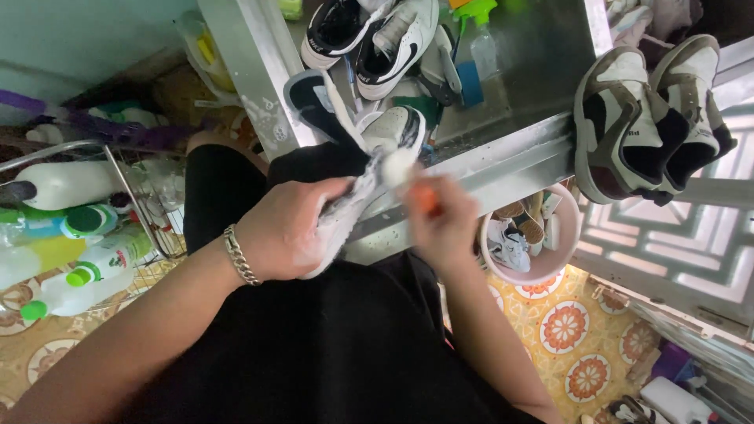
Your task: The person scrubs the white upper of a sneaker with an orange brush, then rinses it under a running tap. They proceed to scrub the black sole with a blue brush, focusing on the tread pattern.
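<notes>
My left hand point(287, 229), with a metal chain bracelet on the wrist, grips a white and black sneaker point(369, 153) over my lap, sole side turned up and soapy. My right hand point(444, 220) is blurred and holds an orange-handled brush point(412, 182) whose white foamy head rests against the sneaker. Both hands are in front of a steel sink point(510, 161).
A white and black sneaker pair point(369, 35), a spray bottle point(479, 39) and brushes lie in the sink. A brown and cream sneaker pair point(648, 118) rests on the sink's right rim. A pink basin point(569, 235) holds items below. A wire rack point(129, 196) with bottles stands on the left.
</notes>
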